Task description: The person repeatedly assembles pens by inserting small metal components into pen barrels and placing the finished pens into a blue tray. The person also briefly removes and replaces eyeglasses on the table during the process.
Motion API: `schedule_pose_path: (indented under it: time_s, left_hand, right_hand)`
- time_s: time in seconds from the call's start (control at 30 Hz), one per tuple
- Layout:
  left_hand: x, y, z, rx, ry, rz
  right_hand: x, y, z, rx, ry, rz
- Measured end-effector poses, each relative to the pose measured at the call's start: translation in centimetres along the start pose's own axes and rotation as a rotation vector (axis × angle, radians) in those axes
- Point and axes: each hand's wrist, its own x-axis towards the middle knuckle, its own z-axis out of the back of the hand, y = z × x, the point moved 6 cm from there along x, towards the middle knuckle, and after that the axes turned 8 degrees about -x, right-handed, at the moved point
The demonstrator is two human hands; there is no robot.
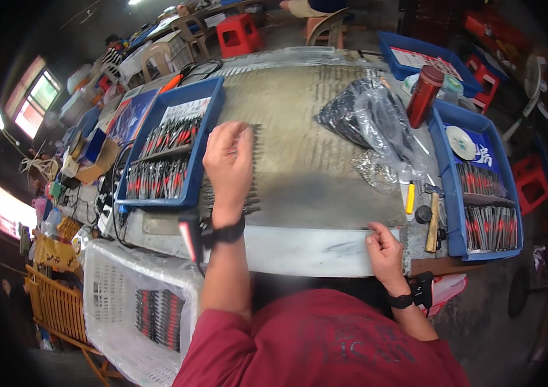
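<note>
My left hand (pixel 227 164) is raised over the left part of the table, fingers curled in toward the thumb. What it holds, if anything, is hidden. Beneath and beside it runs a column of small slim dark pieces (pixel 253 193), partly covered by the hand and wrist. My right hand (pixel 385 253) is at the near table edge by a white board (pixel 287 248), fingers loosely bent and apart, with nothing seen in them. Left of my left hand, a blue tray (pixel 191 184) carries rows of slim black-and-red items (pixel 158 177).
Plastic bags of dark pieces (pixel 377 119), a red flask (pixel 425 97), a yellow-handled cutter (pixel 410 198) and a hammer (pixel 432 222) occupy the right side. Another blue tray (pixel 445 187) borders them. Below left sits a white basket (pixel 103 309); red stools (pixel 238 35) stand beyond the table.
</note>
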Motion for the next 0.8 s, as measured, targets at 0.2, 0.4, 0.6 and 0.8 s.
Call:
schedule_pose_path:
  time_s: [0.2,0.4,0.6,0.8]
  left_hand:
    - [-2.3,-15.7,-0.8,-0.860,0.403,-0.247]
    - [-5.2,-20.3,-2.4,-1.067,0.928,-0.280]
    - [-9.2,-21.3,-3.2,-1.426,0.972,-0.134]
    - [-9.5,-21.8,-2.3,-1.531,0.859,-0.116]
  right_hand:
    - [-0.1,0.0,0.0,0.004,0.033,-0.054]
    - [-0.2,-0.7,-0.3,-0.014,0.005,-0.119]
    - [-0.1,-0.9,-0.2,0.006,0.013,-0.043]
    - [-0.1,-0.6,-0.2,0.004,0.005,-0.029]
